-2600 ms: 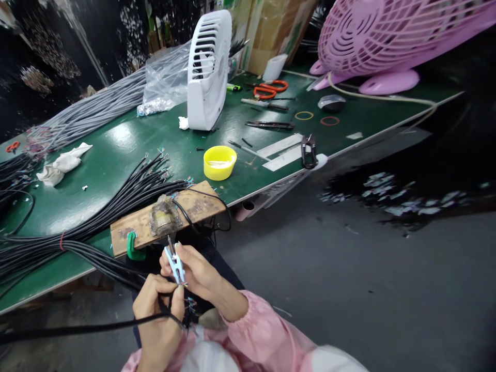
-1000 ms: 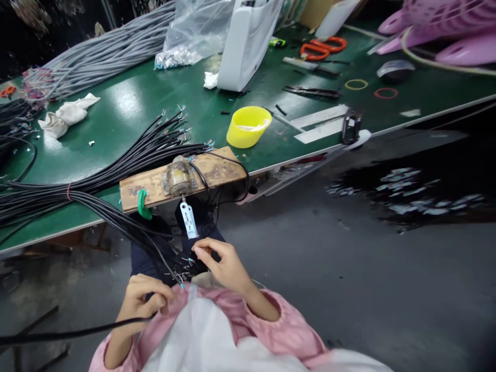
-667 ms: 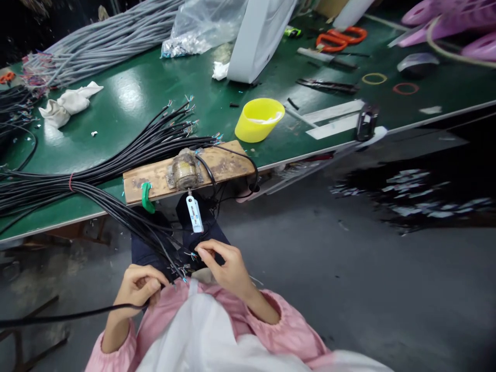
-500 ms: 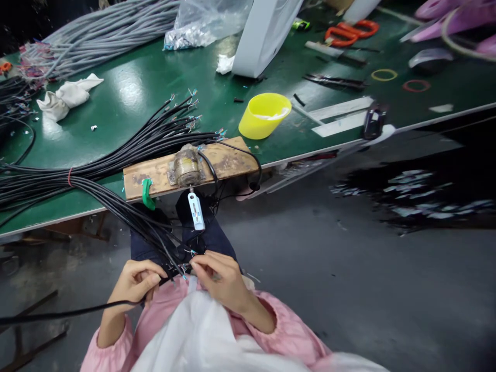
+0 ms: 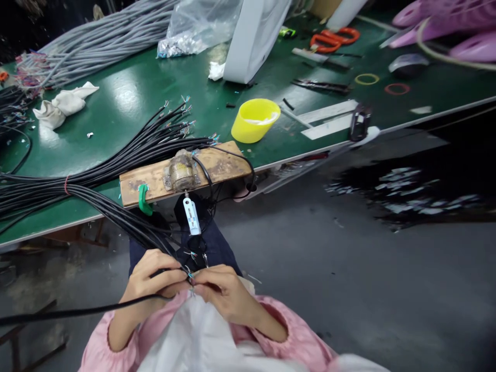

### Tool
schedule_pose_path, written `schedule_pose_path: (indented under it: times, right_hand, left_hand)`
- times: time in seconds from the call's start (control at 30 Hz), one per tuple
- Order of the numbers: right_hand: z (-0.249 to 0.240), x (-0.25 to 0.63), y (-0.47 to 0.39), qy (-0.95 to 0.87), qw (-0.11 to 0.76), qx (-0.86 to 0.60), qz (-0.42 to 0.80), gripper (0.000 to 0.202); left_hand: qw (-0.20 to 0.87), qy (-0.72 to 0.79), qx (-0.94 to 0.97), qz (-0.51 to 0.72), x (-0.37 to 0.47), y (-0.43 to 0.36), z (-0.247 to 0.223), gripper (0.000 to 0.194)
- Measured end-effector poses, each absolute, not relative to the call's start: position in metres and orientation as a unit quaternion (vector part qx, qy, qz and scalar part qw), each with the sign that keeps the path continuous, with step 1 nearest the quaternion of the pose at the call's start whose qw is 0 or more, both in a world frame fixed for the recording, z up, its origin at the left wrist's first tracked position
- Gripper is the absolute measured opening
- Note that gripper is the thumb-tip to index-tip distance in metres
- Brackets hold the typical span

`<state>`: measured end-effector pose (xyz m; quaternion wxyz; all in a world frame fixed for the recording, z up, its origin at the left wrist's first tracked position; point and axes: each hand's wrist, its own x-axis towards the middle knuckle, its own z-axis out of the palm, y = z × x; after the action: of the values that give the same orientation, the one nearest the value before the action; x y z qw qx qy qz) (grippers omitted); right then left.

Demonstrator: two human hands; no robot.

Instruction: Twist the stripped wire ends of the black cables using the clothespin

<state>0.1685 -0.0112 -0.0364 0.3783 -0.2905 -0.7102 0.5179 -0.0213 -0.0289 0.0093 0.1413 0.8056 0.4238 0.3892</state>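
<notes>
My left hand (image 5: pixel 153 281) is closed on a black cable (image 5: pixel 85 310) that trails off past the left edge. Its fingertips meet those of my right hand (image 5: pixel 228 294) above my lap. My right hand pinches the thin coloured wires at a cable end; the exact wires are too small to make out. A bundle of black cables (image 5: pixel 120 222) hangs over the table edge, its stripped ends right by my fingers. Just beyond, a light-blue plastic piece (image 5: pixel 191 217) sits on the shaft of a small motor (image 5: pixel 182 173), which is mounted on a wooden board (image 5: pixel 222 163).
A green clamp (image 5: pixel 144 199) grips the board at the table (image 5: pixel 127 126) edge. Farther back stand a yellow cup (image 5: pixel 242 126), orange-handled scissors (image 5: pixel 325 41), pliers (image 5: pixel 321 86) and grey cables (image 5: pixel 104 39). More black cables (image 5: pixel 155 126) lie behind the motor.
My left hand has moved up and right until its fingertips meet the right hand's. My right hand has shifted slightly lower. The view has shifted a little.
</notes>
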Motion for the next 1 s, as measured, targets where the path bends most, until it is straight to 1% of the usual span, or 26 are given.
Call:
schedule_pose_path:
  times: [0.07, 0.1, 0.2, 0.23, 0.3, 0.4, 0.5, 0.63, 0.7, 0.8, 1.0]
  right_hand:
    - [-0.032, 0.171, -0.008, -0.682, 0.399, -0.316, 0.525, 0.054]
    - [-0.030, 0.171, -0.008, -0.660, 0.405, -0.327, 0.541, 0.054]
    - [-0.024, 0.171, -0.006, -0.585, 0.404, -0.337, 0.617, 0.054]
    - [-0.022, 0.170, -0.006, -0.566, 0.402, -0.338, 0.635, 0.055]
    - [-0.018, 0.171, -0.005, -0.547, 0.404, -0.349, 0.645, 0.057]
    - [-0.014, 0.172, 0.000, -0.543, 0.428, -0.376, 0.616, 0.056]
    - [-0.015, 0.172, 0.011, -0.548, 0.479, -0.391, 0.563, 0.051]
    - [-0.020, 0.169, 0.025, -0.597, 0.542, -0.350, 0.477, 0.031]
    - [-0.021, 0.167, 0.029, -0.626, 0.552, -0.299, 0.463, 0.025]
    - [-0.021, 0.166, 0.032, -0.649, 0.549, -0.235, 0.470, 0.026]
    - [-0.020, 0.162, 0.036, -0.651, 0.544, -0.211, 0.486, 0.026]
  left_hand:
    - [0.118, 0.397, 0.837, 0.357, -0.019, -0.021, 0.015, 0.020]
    - [0.101, 0.389, 0.850, 0.340, -0.019, -0.018, 0.019, 0.022]
    - [0.052, 0.383, 0.875, 0.293, -0.018, -0.009, 0.027, 0.014]
    - [0.051, 0.381, 0.878, 0.286, -0.017, -0.007, 0.028, 0.013]
    - [0.072, 0.372, 0.881, 0.284, -0.015, -0.005, 0.028, 0.018]
    - [0.089, 0.407, 0.864, 0.284, -0.012, -0.005, 0.023, 0.022]
    - [0.083, 0.470, 0.829, 0.292, -0.009, -0.008, 0.018, 0.022]
    - [0.091, 0.492, 0.808, 0.312, -0.008, -0.009, 0.017, 0.025]
    - [0.101, 0.491, 0.804, 0.319, -0.008, -0.008, 0.018, 0.025]
    - [0.119, 0.491, 0.803, 0.317, -0.009, -0.006, 0.019, 0.027]
    - [0.137, 0.502, 0.807, 0.280, -0.011, -0.006, 0.021, 0.036]
